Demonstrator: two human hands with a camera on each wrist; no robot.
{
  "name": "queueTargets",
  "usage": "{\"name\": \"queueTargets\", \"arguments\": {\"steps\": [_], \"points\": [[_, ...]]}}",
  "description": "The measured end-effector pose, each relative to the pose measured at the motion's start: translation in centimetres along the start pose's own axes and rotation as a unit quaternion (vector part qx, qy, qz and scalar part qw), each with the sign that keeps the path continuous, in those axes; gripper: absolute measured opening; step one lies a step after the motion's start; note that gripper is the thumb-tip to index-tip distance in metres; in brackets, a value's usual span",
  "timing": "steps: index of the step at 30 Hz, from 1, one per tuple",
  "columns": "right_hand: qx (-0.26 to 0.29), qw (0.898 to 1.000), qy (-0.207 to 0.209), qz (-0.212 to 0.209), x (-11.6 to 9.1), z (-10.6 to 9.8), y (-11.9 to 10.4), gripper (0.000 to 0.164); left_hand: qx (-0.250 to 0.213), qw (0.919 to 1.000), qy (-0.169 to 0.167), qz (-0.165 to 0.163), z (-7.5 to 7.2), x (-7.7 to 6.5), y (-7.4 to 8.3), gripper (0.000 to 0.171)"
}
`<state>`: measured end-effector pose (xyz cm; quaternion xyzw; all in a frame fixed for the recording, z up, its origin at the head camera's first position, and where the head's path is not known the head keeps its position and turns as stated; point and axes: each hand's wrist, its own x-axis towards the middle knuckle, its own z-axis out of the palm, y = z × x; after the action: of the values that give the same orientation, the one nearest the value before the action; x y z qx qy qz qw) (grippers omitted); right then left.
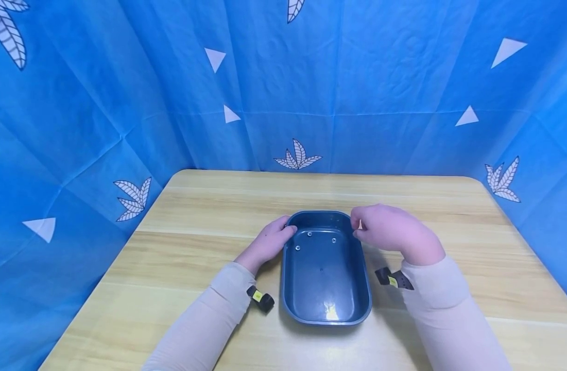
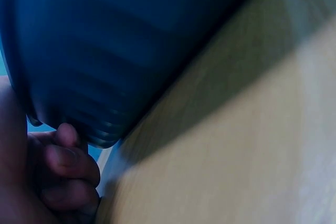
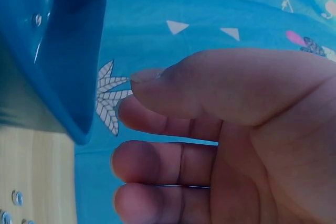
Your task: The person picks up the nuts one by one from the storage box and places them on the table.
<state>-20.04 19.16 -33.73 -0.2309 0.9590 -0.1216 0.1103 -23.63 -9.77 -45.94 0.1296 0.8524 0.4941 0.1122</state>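
Note:
A dark blue oblong tray [image 1: 327,273] lies lengthwise between the two hands. Inside, toward its far end, are small ring-like metal nuts [image 1: 333,240]. My left hand [image 1: 270,241] grips the tray's left rim near the far corner, thumb over the edge. Its curled fingers [image 2: 71,163] show against the outer wall in the left wrist view. At the far right corner, my right hand [image 1: 392,232] hovers beside the rim with fingers loosely bent. In the right wrist view its thumb [image 3: 168,85] and fingers stand apart from the tray, with nothing visible between them.
On the wooden tabletop [image 1: 209,247], several more small nuts [image 3: 17,198] lie near the tray in the right wrist view. A blue patterned curtain [image 1: 283,87] hangs behind the table and along both sides. Black straps [image 1: 260,299] circle the wrists over pale sleeves.

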Motion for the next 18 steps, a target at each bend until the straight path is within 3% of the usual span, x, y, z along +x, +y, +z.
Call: {"name": "queueTargets", "arguments": {"steps": [9, 18], "points": [[-0.016, 0.999, 0.031, -0.042, -0.4, 0.1, -1.8, 0.010, 0.001, 1.0000, 0.001, 0.000, 0.1, 0.1, 0.0, 0.037], [-0.048, 0.997, 0.047, -0.048, 0.0, 0.8, -3.0, 0.008, 0.002, 1.0000, 0.002, 0.007, 0.0, 0.1, -0.1, 0.036]]}}
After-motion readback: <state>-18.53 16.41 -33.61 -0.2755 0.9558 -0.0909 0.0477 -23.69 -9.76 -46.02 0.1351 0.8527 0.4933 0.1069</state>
